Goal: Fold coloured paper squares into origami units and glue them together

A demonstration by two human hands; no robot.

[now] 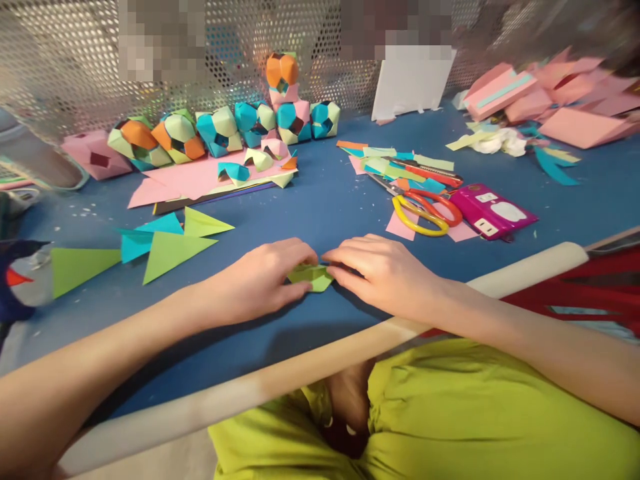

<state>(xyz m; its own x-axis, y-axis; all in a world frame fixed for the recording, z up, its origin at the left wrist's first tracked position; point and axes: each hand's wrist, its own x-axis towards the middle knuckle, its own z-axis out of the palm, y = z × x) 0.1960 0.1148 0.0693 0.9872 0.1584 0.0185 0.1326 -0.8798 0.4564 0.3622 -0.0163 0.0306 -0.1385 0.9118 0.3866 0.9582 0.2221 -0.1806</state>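
Note:
A small folded piece of green paper (316,279) lies on the blue tabletop between my two hands. My left hand (270,273) grips its left end, thumb at the near side and fingers curled over the far side. From the other side, my right hand (383,270) pinches the paper's right end between thumb and fingers. Parts of the paper are hidden under the fingertips. To the left of my left hand lie green paper triangles (175,253) and a folded blue paper piece (137,241).
Folded paper balls (219,131) line the back by a perforated metal panel (240,40). Yellow-and-red scissors (423,223), paper strips and a magenta case (493,212) lie to the right. Pink folded paper (583,127) is heaped at far right. A pale rounded edge (210,407) borders the table.

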